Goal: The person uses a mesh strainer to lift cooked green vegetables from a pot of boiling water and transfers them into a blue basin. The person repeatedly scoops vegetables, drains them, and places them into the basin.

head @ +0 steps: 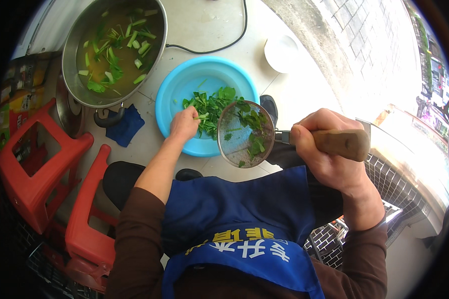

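Observation:
My right hand (327, 149) grips the wooden handle (338, 144) of a round mesh skimmer (246, 134). A few green leaves lie on its mesh, and it is held over the near right rim of a light-blue plastic basin (168, 89). Chopped leafy greens (213, 106) are heaped in the basin. My left hand (185, 123) reaches over the basin's left side and pinches a pale green stem piece between its fingertips. At the upper left, a large metal pot (163, 33) holds yellowish liquid with floating stems and leaves.
Red plastic stools (30, 202) stand at the left, by a metal lid (65, 112). A blue cloth (126, 125) lies on the tiled floor below the pot's black handle. A white round container (281, 54) stands beyond the basin, and a black cable (209, 51) runs from the pot.

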A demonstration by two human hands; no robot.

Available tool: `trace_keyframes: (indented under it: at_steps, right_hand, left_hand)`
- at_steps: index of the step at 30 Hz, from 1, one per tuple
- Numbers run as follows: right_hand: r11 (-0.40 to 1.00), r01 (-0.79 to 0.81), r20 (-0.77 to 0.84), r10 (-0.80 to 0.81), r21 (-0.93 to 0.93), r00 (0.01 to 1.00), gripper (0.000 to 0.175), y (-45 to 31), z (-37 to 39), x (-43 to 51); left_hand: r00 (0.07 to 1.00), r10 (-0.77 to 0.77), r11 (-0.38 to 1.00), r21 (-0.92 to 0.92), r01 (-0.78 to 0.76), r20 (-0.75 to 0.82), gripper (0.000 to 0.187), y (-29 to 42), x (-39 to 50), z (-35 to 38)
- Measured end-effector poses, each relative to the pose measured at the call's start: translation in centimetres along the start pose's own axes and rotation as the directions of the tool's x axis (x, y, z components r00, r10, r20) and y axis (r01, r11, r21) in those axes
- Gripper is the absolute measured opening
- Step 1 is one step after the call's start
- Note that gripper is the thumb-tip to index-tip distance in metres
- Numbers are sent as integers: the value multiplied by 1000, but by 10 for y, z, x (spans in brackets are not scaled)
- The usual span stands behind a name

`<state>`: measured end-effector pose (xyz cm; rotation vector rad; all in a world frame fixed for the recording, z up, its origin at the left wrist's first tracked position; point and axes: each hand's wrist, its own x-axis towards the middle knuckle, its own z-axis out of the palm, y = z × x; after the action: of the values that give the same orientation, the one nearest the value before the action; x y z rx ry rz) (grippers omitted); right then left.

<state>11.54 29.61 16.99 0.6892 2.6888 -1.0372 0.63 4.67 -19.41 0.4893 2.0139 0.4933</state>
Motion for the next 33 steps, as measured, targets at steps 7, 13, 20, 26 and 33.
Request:
trace_keyframes:
  at_steps: [7,13,20,26,33]
  right_hand:
    - [997,-41,-32,43,58,999,16,0,10,0]
    - [1000,-28,24,28,-7,999,11,2,5,0]
    - [999,-21,4,21,25,1000,14,2,6,0]
    - [999,-28,14,28,34,1000,13,2,1,-1]
    - [996,-7,-70,14,91,997,20,4,5,-1]
  left_hand:
    - [987,155,967,208,-144,-36,13,-3,8,29]
    - [971,234,925,318,-209,-41,12,-4,16,37]
    - [976,185,929,344,-136,-115,16,-16,30,41]
    - [986,22,999,-42,-29,-168,27,7,18,5]
    - [976,-102,750,-629,202,193,20,3,17,-23]
